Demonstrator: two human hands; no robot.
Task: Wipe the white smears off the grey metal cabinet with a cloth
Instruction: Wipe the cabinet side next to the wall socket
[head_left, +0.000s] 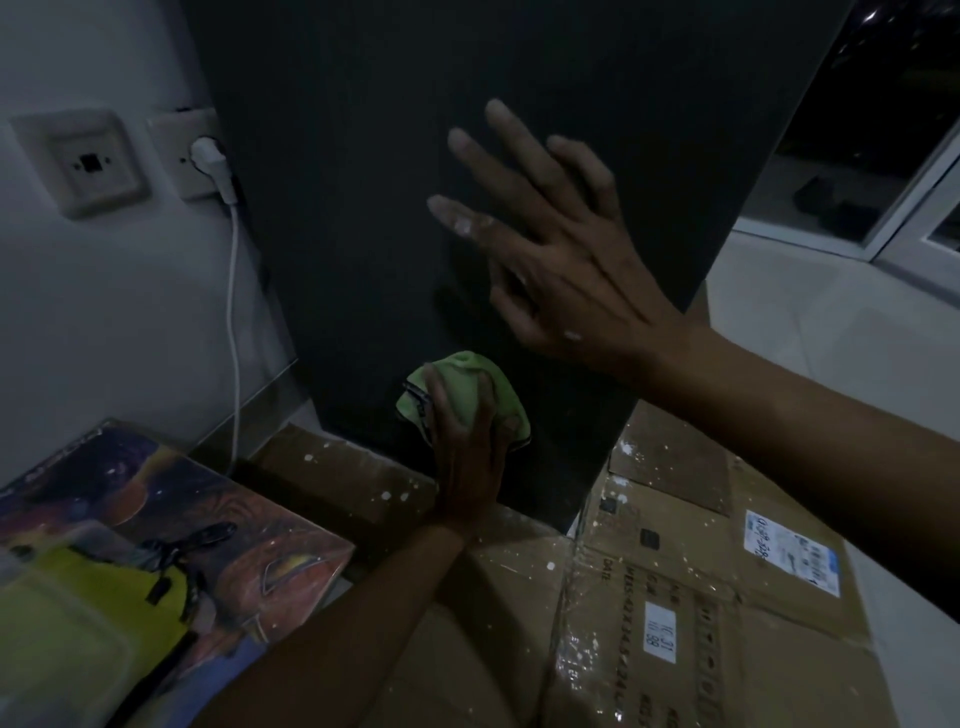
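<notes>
Left hand is low down near the bottom of the cabinet, fingers curled round a bunched green cloth w/ a dark edge, pressing it against the dark grey side panel. Right hand is higher up on the same panel, fingers straight and spread, palm flat to the metal, holding nothing; small white flecks on the index finger and back of the hand. Right forearm comes in from the right edge, left forearm from bottom centre. The panel looks plain dark around both hands; light is dim, so can't tell if faint smears are on it. Cabinet base stands on flattened cardboard that covers the floor in front & to the right, spotted w/ white splashes, printed labels and clear tape on it. Left of the cabinet: white wall w/ a socket, a white plug in it, and its white cable hanging down to the floor. Further left on the wall, a square wall plate. Bottom left: a colourful painted board lying flat, a yellow-green item on it, too blurred to say what. Top right: a dark glass door w/ a white frame, pale floor tiles below it.
</notes>
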